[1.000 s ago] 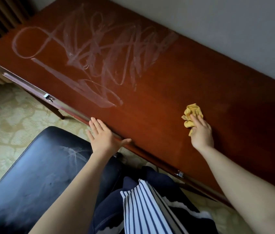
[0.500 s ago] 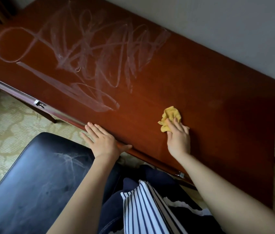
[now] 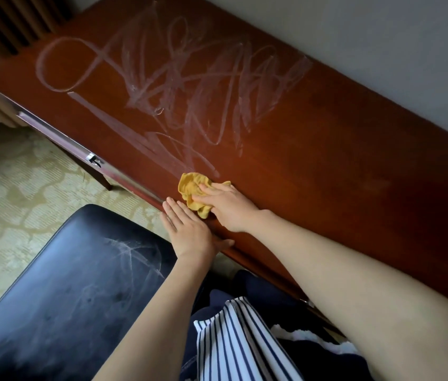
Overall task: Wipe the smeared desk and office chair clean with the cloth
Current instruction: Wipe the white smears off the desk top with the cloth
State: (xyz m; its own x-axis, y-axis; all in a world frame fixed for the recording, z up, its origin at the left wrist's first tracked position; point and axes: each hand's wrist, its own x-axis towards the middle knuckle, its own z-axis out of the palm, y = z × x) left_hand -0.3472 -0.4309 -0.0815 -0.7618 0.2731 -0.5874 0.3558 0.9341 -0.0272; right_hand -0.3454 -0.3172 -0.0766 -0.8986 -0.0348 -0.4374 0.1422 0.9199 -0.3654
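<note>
A reddish-brown wooden desk (image 3: 340,160) runs along the wall, with whitish scribbled smears (image 3: 189,86) across its left and middle part. My right hand (image 3: 228,206) presses a crumpled yellow cloth (image 3: 191,189) flat on the desk near its front edge, right at the lower end of the smears. My left hand (image 3: 189,231) rests flat with straight fingers on the desk's front edge, just beside the cloth. The black office chair seat (image 3: 60,292) sits below left, with pale smear streaks (image 3: 135,254) on it.
A grey wall (image 3: 382,50) backs the desk. Dark vertical slats (image 3: 11,20) stand at the far left corner. Patterned beige carpet (image 3: 11,193) lies under the desk and chair. A metal fitting (image 3: 93,159) sits on the desk's front rail.
My right hand has slid the cloth leftward along the desk's front part, from the clean right side to the edge of the smears. My left hand has stayed on the front edge.
</note>
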